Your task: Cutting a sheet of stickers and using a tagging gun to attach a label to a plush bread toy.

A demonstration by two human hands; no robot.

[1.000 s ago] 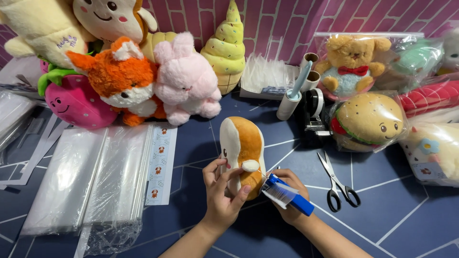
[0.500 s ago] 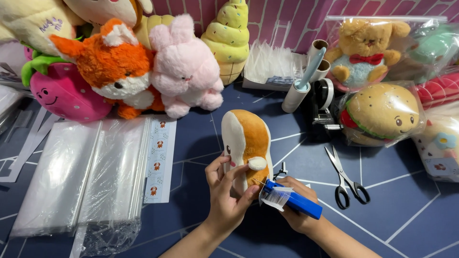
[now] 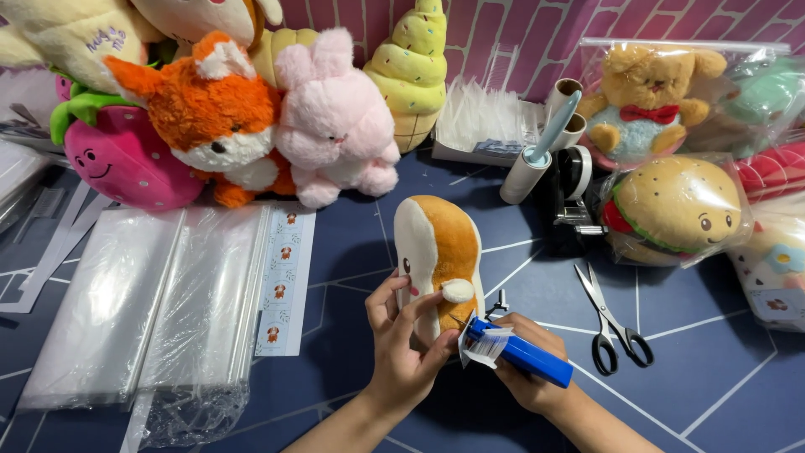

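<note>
Some toys are sitting inside clear plastic bags. At about 2 o'clock, a tan teddy bear (image 3: 652,92) with a red bow is lying in one bag. Just below it, at 3 o'clock, a burger plush (image 3: 679,205) with a smiley face is wrapped in another bag. A stack of empty clear bags (image 3: 142,310) is lying flat at 9 o'clock, and nothing is inside them.

Both arms are coming up from the bottom edge, at 6 o'clock. The left hand (image 3: 401,356) is curling around the bottom of the bread plush (image 3: 438,256), with the thumb and fingers pressing on its white face side. The right hand (image 3: 524,369) is closing tight around a blue tagging gun (image 3: 516,352), and the gun's tip is touching the plush near its small white arm.

The bread plush is sitting in the middle of the dark blue table (image 3: 721,394). It is standing up tall, and its long side is running from 6 o'clock to 12 o'clock, leaning a tiny bit. Its face is turning toward 9 o'clock, and its brown crust is facing 3 o'clock.

Black scissors (image 3: 610,323) are lying at 4 o'clock, near the right hand but not touching it. A pink bunny (image 3: 335,122) and an orange fox (image 3: 205,117) are sitting at 11 o'clock.
</note>
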